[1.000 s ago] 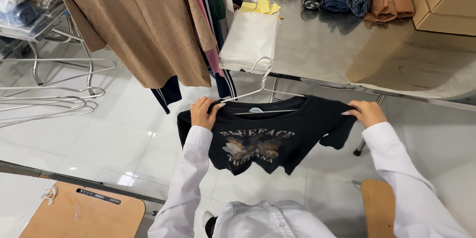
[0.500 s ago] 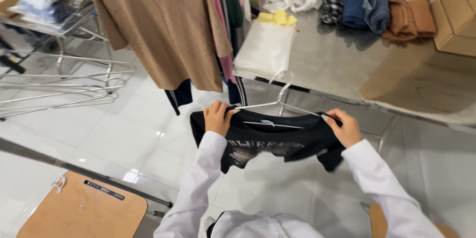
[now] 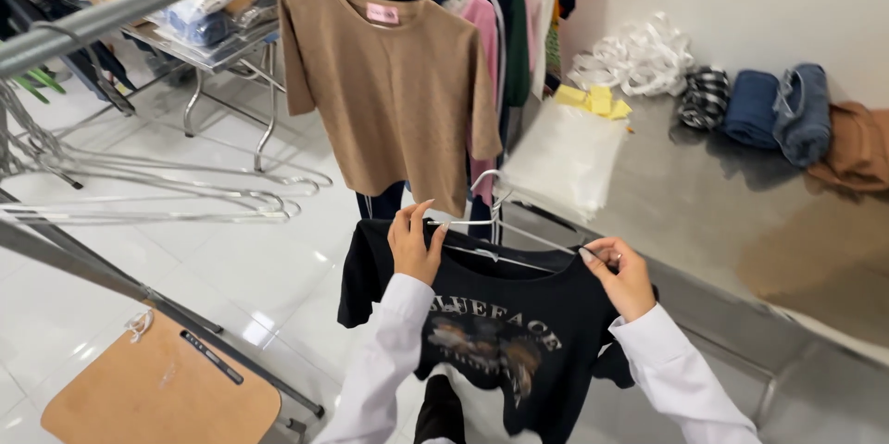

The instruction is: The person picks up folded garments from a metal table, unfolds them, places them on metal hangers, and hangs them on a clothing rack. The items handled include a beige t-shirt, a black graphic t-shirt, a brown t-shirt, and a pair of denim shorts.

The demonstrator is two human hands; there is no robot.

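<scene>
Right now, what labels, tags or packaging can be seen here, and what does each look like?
Neck label: small pink rectangle inside the tan T-shirt's collar.
Sticky notes: yellow squares on the steel table.
Plastic bags: flat clear stack beside them.
Printed graphic: pale lettering and picture on the held black T-shirt.

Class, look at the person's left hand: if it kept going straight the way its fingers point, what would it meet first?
The left hand points up and away, so it would probably meet the hem of the tan T-shirt hanging on the rail first, though depth is hard to judge.
</scene>
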